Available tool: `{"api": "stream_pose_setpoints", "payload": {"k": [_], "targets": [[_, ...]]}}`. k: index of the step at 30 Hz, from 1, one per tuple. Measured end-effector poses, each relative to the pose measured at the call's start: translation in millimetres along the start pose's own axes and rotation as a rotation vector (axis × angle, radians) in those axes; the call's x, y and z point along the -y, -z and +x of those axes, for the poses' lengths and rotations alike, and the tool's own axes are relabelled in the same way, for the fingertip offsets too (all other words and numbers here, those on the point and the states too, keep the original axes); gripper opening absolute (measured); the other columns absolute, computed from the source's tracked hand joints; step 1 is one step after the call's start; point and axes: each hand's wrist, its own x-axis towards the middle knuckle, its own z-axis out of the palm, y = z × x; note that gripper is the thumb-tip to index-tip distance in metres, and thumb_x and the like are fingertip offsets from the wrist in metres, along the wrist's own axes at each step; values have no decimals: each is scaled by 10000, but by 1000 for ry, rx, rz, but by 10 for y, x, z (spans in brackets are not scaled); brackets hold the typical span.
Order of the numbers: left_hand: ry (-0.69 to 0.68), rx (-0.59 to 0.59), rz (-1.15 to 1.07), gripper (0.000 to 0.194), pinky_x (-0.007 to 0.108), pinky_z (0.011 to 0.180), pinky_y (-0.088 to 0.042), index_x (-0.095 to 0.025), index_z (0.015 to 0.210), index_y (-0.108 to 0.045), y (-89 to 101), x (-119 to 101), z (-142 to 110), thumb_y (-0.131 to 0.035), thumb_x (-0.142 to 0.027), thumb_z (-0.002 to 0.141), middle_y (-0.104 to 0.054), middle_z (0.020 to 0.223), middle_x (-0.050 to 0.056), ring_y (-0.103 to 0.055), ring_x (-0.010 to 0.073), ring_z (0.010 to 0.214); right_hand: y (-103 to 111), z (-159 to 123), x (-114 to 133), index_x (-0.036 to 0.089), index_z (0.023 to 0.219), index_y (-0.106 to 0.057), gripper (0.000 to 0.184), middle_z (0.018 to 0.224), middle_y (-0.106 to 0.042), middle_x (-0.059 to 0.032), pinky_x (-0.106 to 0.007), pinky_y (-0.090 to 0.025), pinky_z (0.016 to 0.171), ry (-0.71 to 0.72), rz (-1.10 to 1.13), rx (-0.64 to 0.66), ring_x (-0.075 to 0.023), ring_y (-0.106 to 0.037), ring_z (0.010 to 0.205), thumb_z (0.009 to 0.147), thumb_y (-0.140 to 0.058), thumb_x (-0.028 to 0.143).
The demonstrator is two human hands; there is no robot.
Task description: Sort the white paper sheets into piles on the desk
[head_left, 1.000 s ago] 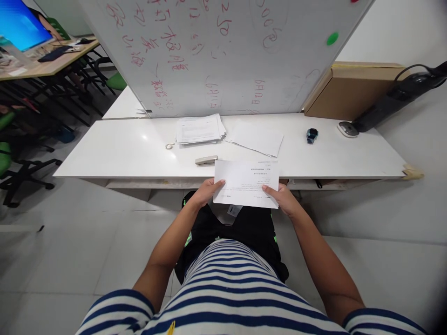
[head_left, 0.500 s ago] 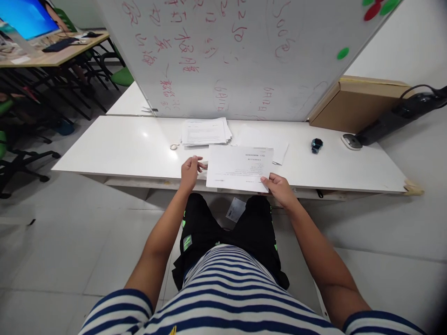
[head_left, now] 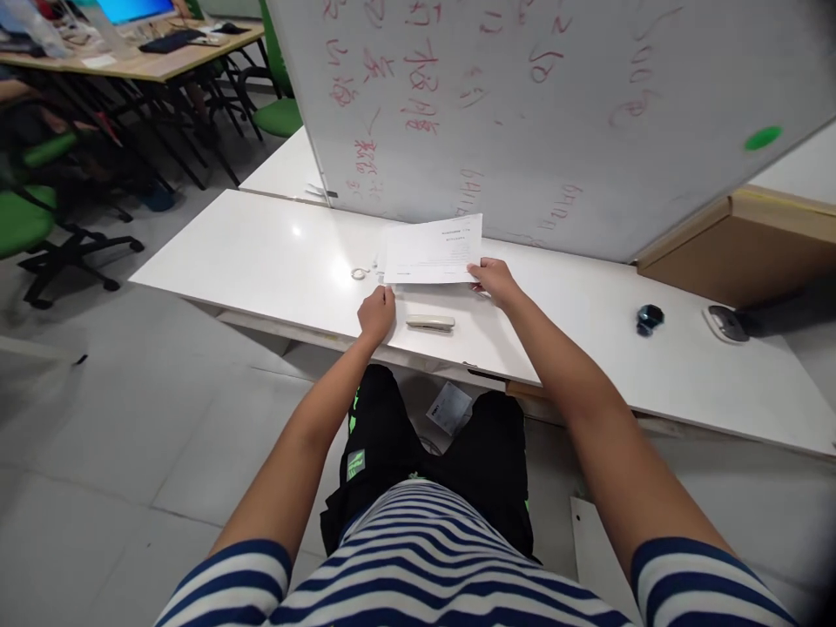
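My right hand (head_left: 495, 280) pinches the lower right corner of some printed paper (head_left: 431, 252), holding it tilted above the back half of the white desk. Whether it is one sheet or a few I cannot tell. The paper covers most of the pile beneath it. My left hand (head_left: 377, 315) is curled into a loose fist on the desk by the paper's lower left corner, with nothing visible in it. A pale stapler (head_left: 429, 323) lies on the desk between my hands, touched by neither.
A small white ring-like item (head_left: 359, 273) lies left of the paper. A whiteboard (head_left: 522, 113) stands along the desk's back edge. To the right are a dark watch (head_left: 649, 319), a computer mouse (head_left: 726, 323) and a cardboard box (head_left: 731, 248). Green chairs (head_left: 278, 116) stand far left.
My right hand has carried the paper forward over the pile. My left hand let go of it, then curled on the desk. The stapler has come into full view as the camera turned.
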Motion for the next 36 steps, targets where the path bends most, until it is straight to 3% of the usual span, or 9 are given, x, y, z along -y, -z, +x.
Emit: {"api": "stream_pose_setpoints", "payload": {"k": [5,8,11,15,19,22,25,30,36], "targets": [[17,-10,-91,391,298,620,-317,-235,797,-535,3,35,19,-239,-424,969,-668,829,57,-596,234,794,-270,432,-19,138,770,-598,75,797,-655,-80,-267,-475,520,-6,-108,0,-130,-567,569,788,-589,210],[20,-8,-130,396,297,624,-316,-226,795,-530,-2,38,16,-239,-427,972,-666,839,64,-594,230,797,-330,556,-106,158,748,-600,90,761,-638,-103,-328,-492,592,75,-380,-34,-207,-592,682,766,-594,246],[31,0,-144,399,298,627,-314,-221,799,-531,-5,38,13,-238,-429,974,-661,841,71,-590,227,796,-362,587,-152,183,769,-608,141,763,-631,-126,-376,-480,668,149,-703,-93,-262,-591,765,775,-571,319],[24,3,-154,403,298,625,-310,-222,793,-526,-4,43,13,-234,-432,975,-657,838,68,-588,223,781,-445,553,-111,148,927,-614,260,895,-632,-166,-410,-464,738,150,-937,-127,-296,-595,869,820,-515,363],[17,-3,-156,394,302,625,-305,-224,785,-524,1,43,12,-240,-420,975,-653,825,64,-584,227,767,-523,536,-67,86,1099,-561,369,954,-616,-209,-441,-442,789,101,-1053,-123,-329,-593,945,852,-494,351],[9,-8,-151,383,301,620,-301,-223,779,-522,8,36,7,-249,-409,973,-652,822,64,-582,225,762,-503,530,-109,60,1239,-460,519,1014,-596,-230,-458,-433,786,133,-1019,-182,-340,-588,943,845,-510,395],[13,-6,-139,381,299,618,-299,-223,781,-521,16,27,1,-250,-411,972,-652,814,65,-580,224,755,-369,435,-243,89,1308,-392,604,1123,-556,-237,-458,-428,788,251,-915,-290,-329,-574,946,838,-500,454],[15,-8,-106,376,299,618,-304,-227,787,-523,19,26,3,-252,-414,970,-653,814,67,-579,228,765,136,-37,-668,160,1295,-442,461,1267,-504,-200,-496,-371,899,447,-927,-336,-339,-485,1129,887,-400,371],[8,-10,-94,381,298,632,-316,-235,804,-541,19,41,16,-253,-425,964,-659,830,70,-583,232,791,844,-464,-1220,140,1343,-433,515,1391,-444,-202,-523,-295,1001,417,-1019,-330,-336,-375,1284,888,-431,380]]}}
